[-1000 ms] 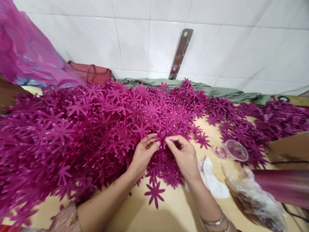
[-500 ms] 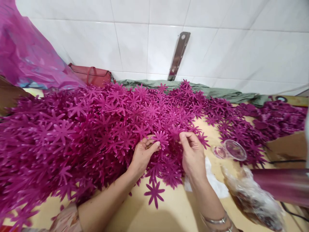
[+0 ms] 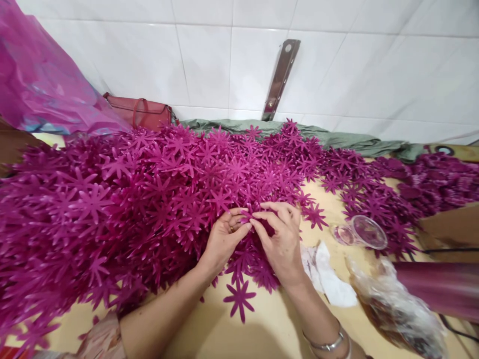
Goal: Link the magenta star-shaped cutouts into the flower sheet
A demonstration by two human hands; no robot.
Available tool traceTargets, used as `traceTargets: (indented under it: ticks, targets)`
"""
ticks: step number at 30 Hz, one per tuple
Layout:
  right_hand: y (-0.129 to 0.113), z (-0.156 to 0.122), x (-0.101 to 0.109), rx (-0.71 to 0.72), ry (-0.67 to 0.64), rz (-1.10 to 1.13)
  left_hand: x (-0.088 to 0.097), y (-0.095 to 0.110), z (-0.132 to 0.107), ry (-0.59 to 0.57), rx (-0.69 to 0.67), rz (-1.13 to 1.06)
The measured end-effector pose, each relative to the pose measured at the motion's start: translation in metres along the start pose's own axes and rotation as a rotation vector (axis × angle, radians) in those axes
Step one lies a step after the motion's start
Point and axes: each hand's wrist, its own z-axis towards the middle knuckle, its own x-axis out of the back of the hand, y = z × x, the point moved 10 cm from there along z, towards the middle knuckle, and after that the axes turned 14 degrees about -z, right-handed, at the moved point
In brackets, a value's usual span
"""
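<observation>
A magenta artificial flower (image 3: 246, 217) with narrow petals is pinched between the thumb and fingers of my left hand (image 3: 223, 238). My right hand (image 3: 281, 239) meets it from the right, its thumb and forefinger closed on the same flower. Fingers cover much of the flower, so its centre is hard to see. Behind and to the left spreads a large heap of similar magenta flowers (image 3: 149, 194). One loose flower (image 3: 239, 300) lies flat on the pale table (image 3: 220, 334), between my forearms.
To the right are a clear plastic cup (image 3: 368, 232) on its side, white tissue (image 3: 333, 279), a clear plastic bag (image 3: 400, 309) with brown contents and a purple cylinder (image 3: 441, 289). Dark magenta pieces (image 3: 441, 179) lie farther right. A red bag (image 3: 138, 110) rests by the tiled wall.
My right hand has moved left from the heap to my left hand, and its fingers now close on the flower. My left hand has stayed nearly in place.
</observation>
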Motion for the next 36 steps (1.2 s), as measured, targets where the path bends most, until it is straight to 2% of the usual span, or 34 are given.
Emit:
traceTargets:
  ticks: [4,7,11,13,15,19,23,26,29,32,36]
  targets:
    - [0.012,-0.002,-0.011,-0.112,-0.102,0.144,0.003,0.001,0.002,0.011,-0.007,0.035]
    - [0.026,-0.006,-0.020,-0.248,-0.181,0.316,0.003,0.000,0.003,0.014,0.002,0.021]
    - [0.050,-0.011,-0.027,-0.424,-0.172,0.463,0.005,0.000,0.000,0.050,-0.010,0.018]
    - [0.058,-0.010,-0.028,-0.455,-0.153,0.480,0.004,0.003,-0.002,0.053,-0.033,0.026]
    - [0.057,-0.008,-0.023,-0.421,-0.130,0.451,0.001,0.007,-0.004,0.029,-0.064,0.048]
    - [0.039,-0.003,-0.011,-0.289,-0.100,0.309,-0.005,0.012,-0.007,-0.008,-0.070,0.136]
    - [0.023,-0.005,-0.014,-0.199,-0.138,0.261,-0.008,0.014,-0.008,-0.042,-0.070,0.215]
    - [0.018,-0.005,-0.019,-0.154,-0.176,0.254,-0.005,0.015,-0.007,-0.017,-0.096,0.260]
    - [0.015,-0.005,-0.025,-0.130,-0.228,0.260,0.000,0.010,-0.006,0.010,-0.065,0.216]
    - [0.017,-0.005,-0.024,-0.150,-0.225,0.277,0.004,0.010,-0.006,0.032,-0.063,0.177]
    - [0.021,-0.006,-0.025,-0.162,-0.252,0.276,-0.002,0.014,-0.007,-0.009,-0.099,0.225]
